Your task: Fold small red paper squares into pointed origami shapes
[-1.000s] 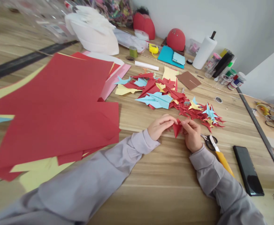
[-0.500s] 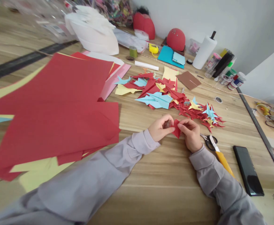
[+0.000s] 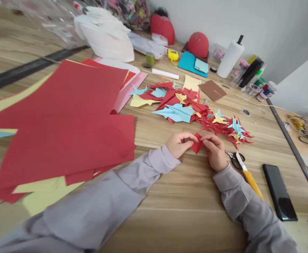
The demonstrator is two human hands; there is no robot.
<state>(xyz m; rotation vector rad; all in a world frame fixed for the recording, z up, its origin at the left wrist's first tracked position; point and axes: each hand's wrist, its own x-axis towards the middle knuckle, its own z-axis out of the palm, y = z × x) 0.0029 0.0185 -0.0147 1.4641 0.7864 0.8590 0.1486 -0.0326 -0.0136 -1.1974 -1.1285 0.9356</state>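
A small folded piece of red paper [image 3: 197, 145] is held between my two hands, a little above the wooden table. My left hand [image 3: 180, 144] pinches its left edge between thumb and fingers. On the opposite edge, the thumb and fingertips of my right hand [image 3: 215, 149] are closed on the same paper. Just beyond my hands lies a long heap of folded paper pieces [image 3: 212, 123], mostly red, with some light blue and yellow ones. One larger light blue folded paper plane [image 3: 175, 112] rests on its near side.
Large red paper sheets [image 3: 64, 116] cover the left side of the table. Scissors [image 3: 234, 160], a yellow-handled cutter [image 3: 252, 184] and a black phone [image 3: 280, 191] lie at the right. A paint jar [image 3: 268, 91], a white roll [image 3: 231, 58] and a yellow tape measure [image 3: 173, 54] stand farther back.
The red paper has turned slightly and shows a wider, creased face. My left fingers have stretched further over its top edge. The right hand has barely shifted.
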